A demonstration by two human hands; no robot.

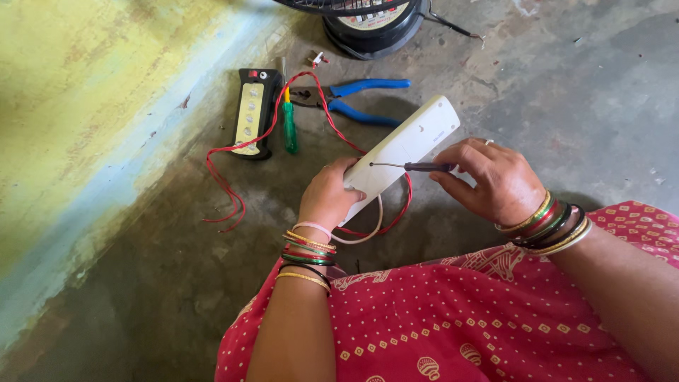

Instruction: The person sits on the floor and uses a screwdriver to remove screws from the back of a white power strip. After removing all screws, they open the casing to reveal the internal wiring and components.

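Left hand (pixel 327 197) closed round near end of the white plastic casing (pixel 403 152), held tilted just above the floor (pixel 566 92). Right hand (pixel 488 177) pinches a small screwdriver (pixel 410 167), tip on casing back, probably at a screw. Casing looks light, rigid, smooth; best held by edges. Red wire (pixel 233 184) trails under it.

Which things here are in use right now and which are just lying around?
In use: white casing held by left hand; thin screwdriver in right hand.
Lying about: black socket strip, green screwdriver, blue pliers, fan base.
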